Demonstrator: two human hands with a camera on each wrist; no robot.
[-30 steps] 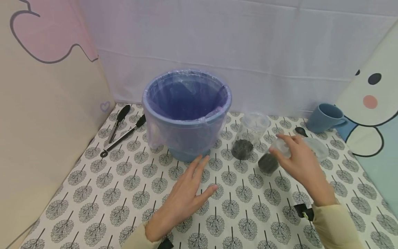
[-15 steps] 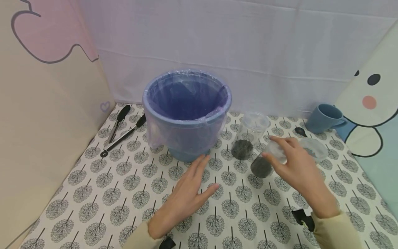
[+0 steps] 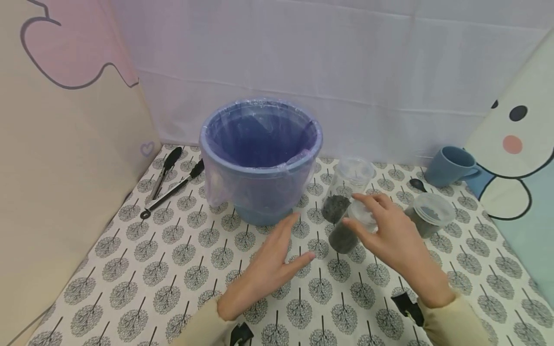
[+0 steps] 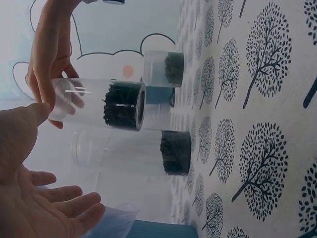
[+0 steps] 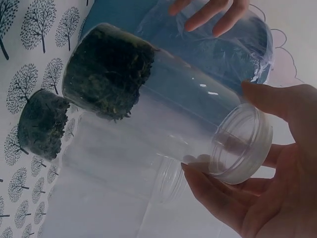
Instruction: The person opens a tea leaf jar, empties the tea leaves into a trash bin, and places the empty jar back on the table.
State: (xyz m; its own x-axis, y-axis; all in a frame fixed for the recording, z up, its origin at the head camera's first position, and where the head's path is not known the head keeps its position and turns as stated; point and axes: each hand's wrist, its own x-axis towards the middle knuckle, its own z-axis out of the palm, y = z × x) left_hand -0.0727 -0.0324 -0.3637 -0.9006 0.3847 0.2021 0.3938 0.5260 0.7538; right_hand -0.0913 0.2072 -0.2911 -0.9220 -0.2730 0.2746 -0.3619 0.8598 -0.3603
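My right hand [image 3: 391, 235] grips a clear jar [image 5: 183, 89] around its lidded end. Dark dried leaves, like loose tea, fill the jar's bottom part. In the left wrist view the jar's base hangs clear of the tablecloth. My left hand [image 3: 266, 264] is held out with straight fingers in front of the bucket, its fingers apart from the jar. A second clear jar [image 3: 352, 180] with dark leaves stands just behind the held one. To the right of my right hand stands a shorter lidded jar [image 3: 430, 214], also with dark contents.
A blue bucket [image 3: 264, 192] lined with a thin plastic bag stands at the back centre. Black-tipped metal tongs [image 3: 170, 192] lie left of it. At the back right are a blue mug [image 3: 452, 166] and a small black spoon [image 3: 417, 184]. A tree-patterned cloth [image 3: 173, 288] covers the table.
My right hand has carried the jar leftward, toward my left hand, uncovering the shorter jar on the right. My left hand has shifted slightly to the right.
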